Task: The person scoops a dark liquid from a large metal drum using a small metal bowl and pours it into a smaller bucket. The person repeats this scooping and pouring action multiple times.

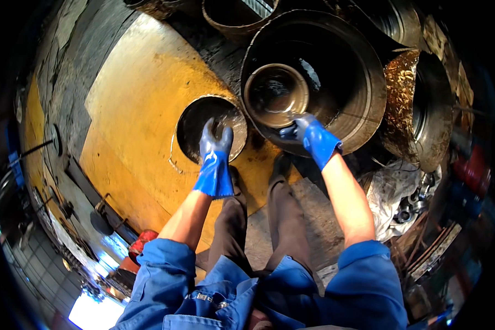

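My left hand (pixel 215 148), in a blue rubber glove with a grey palm, reaches over a round metal bucket (pixel 191 118). Its thumb and fingers are spread, with nothing between them. A thin wire handle hangs down the bucket's left side. My right hand (pixel 315 137), gloved the same way, has its fingers closed at the near rim of a round metal pan (pixel 302 94). Dark, shiny liquid shows in the pan. The pan is tilted inside the mouth of a large metal drum (pixel 363 107), against its left wall. The drum's inside is dark and wet-looking.
Bucket and feet are on a worn yellow metal plate (pixel 132 110). Another open drum (pixel 220 23) stands beyond. At the right are a rusty, oily curved metal piece (pixel 400 93) and a whitish plastic sheet (pixel 388 190) with metal parts. A dark bar (pixel 85 181) lies left.
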Demonstrator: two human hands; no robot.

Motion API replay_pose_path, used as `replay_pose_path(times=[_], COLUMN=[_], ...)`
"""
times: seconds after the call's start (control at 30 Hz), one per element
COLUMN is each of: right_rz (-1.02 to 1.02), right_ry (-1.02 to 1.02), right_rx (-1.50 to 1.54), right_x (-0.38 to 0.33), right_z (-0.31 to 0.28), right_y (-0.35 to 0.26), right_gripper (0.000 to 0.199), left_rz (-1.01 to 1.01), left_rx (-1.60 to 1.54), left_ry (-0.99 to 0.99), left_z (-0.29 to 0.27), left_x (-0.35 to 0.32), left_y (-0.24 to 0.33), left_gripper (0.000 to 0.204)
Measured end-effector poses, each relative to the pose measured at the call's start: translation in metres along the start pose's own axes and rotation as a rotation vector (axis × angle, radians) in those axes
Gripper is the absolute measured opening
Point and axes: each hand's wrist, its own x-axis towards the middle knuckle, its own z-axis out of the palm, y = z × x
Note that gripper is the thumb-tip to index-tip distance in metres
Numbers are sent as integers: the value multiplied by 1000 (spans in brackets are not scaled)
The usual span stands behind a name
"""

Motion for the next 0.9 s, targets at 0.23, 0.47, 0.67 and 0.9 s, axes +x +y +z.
replay_pose_path(times=[0.23,0.47,0.67,0.9], right_rz=[-314,102,95,132], right_ry=[379,871,874,631], right_rx=[160,333,412,404], right_x=[121,164,265,249], right_z=[-190,-190,-216,-99], right_y=[52,9,53,-17], right_gripper=[19,17,12,38], left_rz=[55,177,231,237], left_rx=[302,130,59,106], left_ry=[-63,132,121,170], left_z=[110,125,136,134], left_x=[118,129,133,128], left_y=[49,26,11,26], left_gripper=[64,37,34,32])
